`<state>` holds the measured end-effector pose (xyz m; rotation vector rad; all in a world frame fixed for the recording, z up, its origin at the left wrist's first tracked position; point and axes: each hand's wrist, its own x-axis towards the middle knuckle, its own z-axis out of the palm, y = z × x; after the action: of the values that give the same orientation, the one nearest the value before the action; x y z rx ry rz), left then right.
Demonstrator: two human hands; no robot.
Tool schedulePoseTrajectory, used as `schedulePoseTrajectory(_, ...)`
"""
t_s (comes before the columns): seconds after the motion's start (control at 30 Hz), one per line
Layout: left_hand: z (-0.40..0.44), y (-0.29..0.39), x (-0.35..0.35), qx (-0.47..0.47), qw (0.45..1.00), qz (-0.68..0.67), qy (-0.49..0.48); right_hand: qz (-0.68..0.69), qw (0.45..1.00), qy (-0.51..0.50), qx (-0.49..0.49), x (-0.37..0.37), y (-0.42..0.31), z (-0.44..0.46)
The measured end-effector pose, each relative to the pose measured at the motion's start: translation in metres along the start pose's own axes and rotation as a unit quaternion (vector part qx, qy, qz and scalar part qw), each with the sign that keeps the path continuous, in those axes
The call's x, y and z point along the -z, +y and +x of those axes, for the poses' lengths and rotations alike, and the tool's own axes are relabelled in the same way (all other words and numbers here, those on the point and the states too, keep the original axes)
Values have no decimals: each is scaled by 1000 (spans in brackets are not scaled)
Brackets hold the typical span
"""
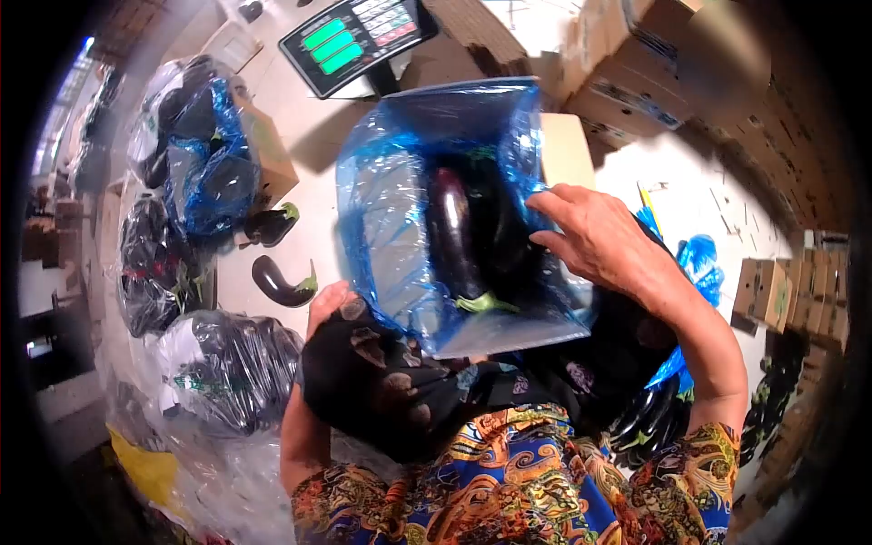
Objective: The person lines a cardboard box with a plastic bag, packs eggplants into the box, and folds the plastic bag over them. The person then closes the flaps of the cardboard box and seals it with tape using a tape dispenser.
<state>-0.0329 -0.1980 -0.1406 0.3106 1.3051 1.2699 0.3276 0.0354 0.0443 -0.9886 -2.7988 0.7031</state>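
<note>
A cardboard box [472, 345] lined with blue plastic film stands tilted against my knees. Inside lie dark purple eggplants [451, 218], one with its green stem toward me. My right hand [590, 232] is at the box's right side, thumb and fingers bent around the edge of the blue plastic liner [530, 154]. Low on the left side, my left hand [331, 302] is close against the box; its fingers are mostly hidden behind the box and my dark-clad knee. Two loose eggplants, a curved one [283, 282] and a shorter one [271, 224], lie on the floor to the left.
A scale display [359, 41] with green screens stands beyond the box. Bagged eggplants [227, 368] and another blue-lined box [272, 154] are at left. Cardboard cartons [627, 82] are stacked at upper right. More eggplants [654, 422] lie at my right, near blue plastic [699, 268].
</note>
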Motion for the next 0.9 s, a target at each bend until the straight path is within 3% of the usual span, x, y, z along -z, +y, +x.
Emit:
schedulePoseTrajectory(0.1,35,-74,103,-47,998,48,-4,-12,998,61,-24,-7,-8,19)
schedulePoseTrajectory(0.2,50,-141,162,34,990,44,127,-132,984,105,-55,-21,36,31)
schedulePoseTrajectory(0.23,41,-161,180,59,981,39,183,-162,972,162,-53,-18,59,32)
schedulePoseTrajectory(0.27,34,-182,187,37,956,195,217,-188,962,169,-102,-7,75,32)
schedulePoseTrajectory(0.3,26,-212,204,-31,907,378,184,-232,951,184,-88,9,84,32)
schedulePoseTrajectory(0.33,7,-181,157,111,947,158,256,-238,949,161,-130,25,77,31)
schedulePoseTrajectory(0.37,-12,-177,134,74,949,103,288,-277,932,207,-109,31,74,27)
schedulePoseTrajectory(0.4,-39,-130,92,56,922,200,326,-288,932,207,-78,40,69,27)
schedulePoseTrajectory(0.43,-53,-124,82,88,914,179,354,-182,953,235,-56,39,46,29)
schedulePoseTrajectory(0.5,-76,-183,109,88,898,150,405,-147,970,182,-70,37,4,24)
schedulePoseTrajectory(0.57,-97,-200,115,156,831,223,484,-123,984,127,2,24,-23,25)
schedulePoseTrajectory(0.67,-118,-221,125,181,766,254,562,-6,992,-59,-113,-8,-38,34)
schedulePoseTrajectory(0.73,-118,-253,156,217,746,218,590,-18,989,-103,-100,-22,-27,41)
schedulePoseTrajectory(0.77,-114,-251,159,199,769,193,575,-31,988,-104,-109,-27,-25,45)
schedulePoseTrajectory(0.83,-104,-236,158,160,813,146,541,-106,993,-45,-21,-42,32,41)
schedulePoseTrajectory(0.87,-94,-232,155,139,834,122,520,-96,990,-37,-92,-40,49,42)
schedulePoseTrajectory(0.9,-81,-235,157,136,818,156,536,-49,984,-18,-173,-37,34,50)
